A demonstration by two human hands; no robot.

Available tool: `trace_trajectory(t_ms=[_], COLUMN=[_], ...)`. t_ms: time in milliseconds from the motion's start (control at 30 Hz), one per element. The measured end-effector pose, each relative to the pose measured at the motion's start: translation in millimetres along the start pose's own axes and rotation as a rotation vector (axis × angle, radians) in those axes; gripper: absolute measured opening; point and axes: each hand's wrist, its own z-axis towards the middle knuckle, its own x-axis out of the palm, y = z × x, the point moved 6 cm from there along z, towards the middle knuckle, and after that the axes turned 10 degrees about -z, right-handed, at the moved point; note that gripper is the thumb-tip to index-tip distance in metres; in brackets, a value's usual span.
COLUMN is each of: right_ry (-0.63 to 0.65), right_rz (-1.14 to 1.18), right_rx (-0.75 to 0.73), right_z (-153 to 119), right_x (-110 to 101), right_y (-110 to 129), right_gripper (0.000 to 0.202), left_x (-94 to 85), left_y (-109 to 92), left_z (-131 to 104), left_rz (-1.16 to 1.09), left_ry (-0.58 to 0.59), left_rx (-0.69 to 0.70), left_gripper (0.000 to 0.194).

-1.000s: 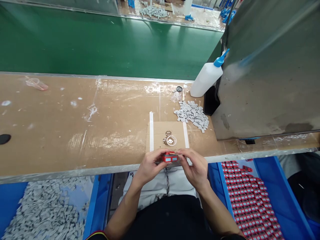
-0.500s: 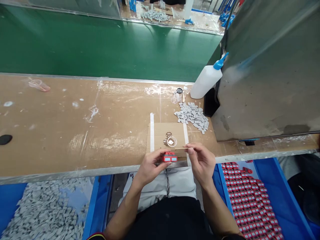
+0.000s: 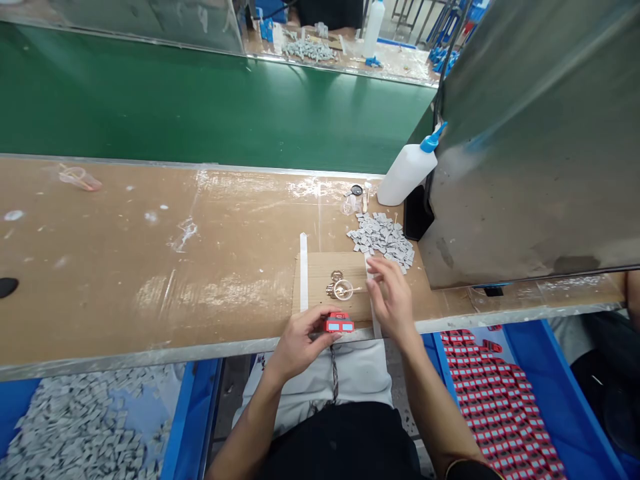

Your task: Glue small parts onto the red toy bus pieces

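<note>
My left hand (image 3: 300,343) pinches a small red and grey toy car part (image 3: 339,323) with two light blue windows at the bench's front edge. My right hand (image 3: 393,297) is open above the cardboard, thumb and index finger apart. Just left of its thumb, a thin stick (image 3: 359,289) rests with one end in a small clear cup (image 3: 343,290). Shiny wet patches (image 3: 337,275) lie beside the cup on the cardboard sheet (image 3: 315,267). Behind my right hand spreads a pile of small grey flat pieces (image 3: 383,233).
A white bottle with a blue nozzle (image 3: 407,173) stands by a metal panel (image 3: 525,167). Blue bins hold grey pieces (image 3: 80,420) at left and rows of red parts (image 3: 500,400) at right. Beyond the bench runs a green belt (image 3: 200,107); another person's dark clothing (image 3: 330,12) shows behind it.
My right hand has let go of the stick and lifted slightly away from the car part; the stick now leans in the cup. My left hand keeps its hold. The view has shifted slightly.
</note>
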Motion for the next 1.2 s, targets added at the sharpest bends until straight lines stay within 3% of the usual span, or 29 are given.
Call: trace_trajectory(t_ms=[200,400,667,767,900,1033,1200], right_ry=[0.197,0.266,0.224,0.335,0.463,0.364,0.265], right_rz=[-0.296,-0.548,-0.391,-0.45,-0.555,-0.437,-0.195], right_rx=[-0.136,-0.194,-0.123,-0.099,-0.06,-0.031,0.047], right_z=[50.9,60.1,34.3,18.1,8.2,14.7,14.3], right_x=[15.8,32.0,-6.5,-13.5,-4.2,4.0,-1.9], right_y=[-37.0,-42.8,-40.0,-42.1,-43.2,-40.1,-46.8], right_gripper=[0.027,0.026,0.025,0.023,0.023,0.024,0.02], left_x=[0.3,-0.1,-0.9,-0.5,0.1,-0.3,-0.2], left_y=[0.4,-3.8,0.0,-0.5,-0.6,0.0,-1.6], left_z=[-2.2,-1.9,-1.8,-2.1,-2.0,-2.4,-2.8], left_rz=[-0.03,-0.003,0.016,0.024,0.031,0.035,0.031], left_ry=[-0.004,0.001,-0.001,0.004,0.002,-0.007,0.002], left_rx=[-0.007,0.03,0.041,0.052,0.072,0.075,0.079], left_gripper=[0.026,0.026,0.027,0.028,0.028,0.029,0.029])
